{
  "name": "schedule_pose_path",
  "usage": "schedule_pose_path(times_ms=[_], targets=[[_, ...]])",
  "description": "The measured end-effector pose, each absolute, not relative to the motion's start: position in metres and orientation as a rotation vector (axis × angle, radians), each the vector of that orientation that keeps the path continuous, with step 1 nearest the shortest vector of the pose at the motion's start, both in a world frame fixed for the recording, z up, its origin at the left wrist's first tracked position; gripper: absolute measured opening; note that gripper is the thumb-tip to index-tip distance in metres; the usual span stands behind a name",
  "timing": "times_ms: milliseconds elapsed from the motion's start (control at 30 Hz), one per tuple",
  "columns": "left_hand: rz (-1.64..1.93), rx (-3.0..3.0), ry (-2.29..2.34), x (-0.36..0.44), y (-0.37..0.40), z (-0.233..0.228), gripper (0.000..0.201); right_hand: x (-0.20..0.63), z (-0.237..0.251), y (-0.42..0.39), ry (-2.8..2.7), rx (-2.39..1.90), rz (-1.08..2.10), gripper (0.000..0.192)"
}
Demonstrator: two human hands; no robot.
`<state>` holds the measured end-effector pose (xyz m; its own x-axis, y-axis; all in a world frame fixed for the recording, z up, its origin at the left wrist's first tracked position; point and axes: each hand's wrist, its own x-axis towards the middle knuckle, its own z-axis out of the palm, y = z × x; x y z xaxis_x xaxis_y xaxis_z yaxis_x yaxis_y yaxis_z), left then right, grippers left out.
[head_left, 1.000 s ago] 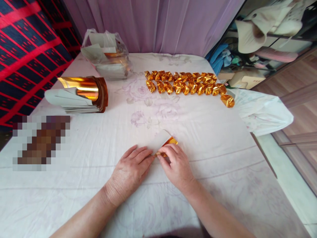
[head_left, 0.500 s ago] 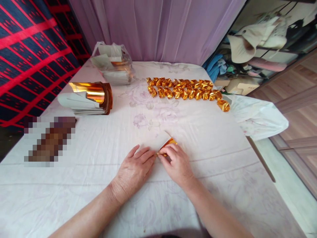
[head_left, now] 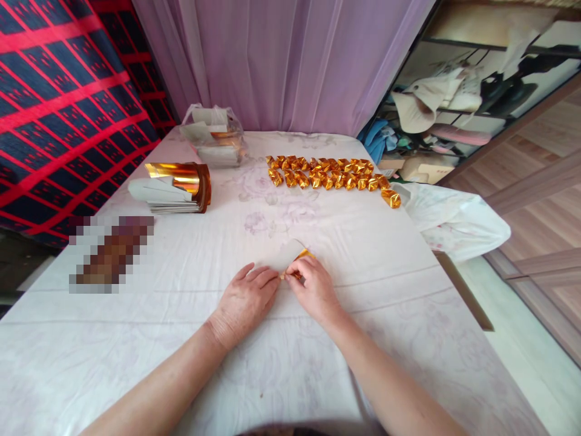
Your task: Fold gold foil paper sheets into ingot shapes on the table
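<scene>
A sheet of gold foil paper, white side up, lies on the cloth-covered table in front of me. My left hand presses its near left edge flat with the fingertips. My right hand pinches the gold fold at the sheet's right side. Both hands meet at the paper's near edge. At the far side of the table lie two rows of several folded gold paper pieces.
A stack of gold foil sheets with a curled top sheet sits at the left. A plastic bag of more sheets stands behind it. A white plastic bag hangs over the right table edge. A purple curtain is behind the table.
The view has tilted up and pulled back, so everything sits lower and smaller. My hands stay on the paper, and the gold fold looks smaller under my right fingers.
</scene>
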<state>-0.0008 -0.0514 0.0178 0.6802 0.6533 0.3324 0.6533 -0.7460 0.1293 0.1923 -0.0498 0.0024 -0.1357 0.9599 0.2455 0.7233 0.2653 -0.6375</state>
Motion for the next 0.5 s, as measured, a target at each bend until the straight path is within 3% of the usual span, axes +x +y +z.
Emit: schedule_pose_path(times_ms=[500], targets=[[0.454, 2.876, 1.123, -0.001, -0.048, 0.018, 0.023, 0.213, 0.002, -0.031, -1.945, -1.432, 0.747, 0.024]])
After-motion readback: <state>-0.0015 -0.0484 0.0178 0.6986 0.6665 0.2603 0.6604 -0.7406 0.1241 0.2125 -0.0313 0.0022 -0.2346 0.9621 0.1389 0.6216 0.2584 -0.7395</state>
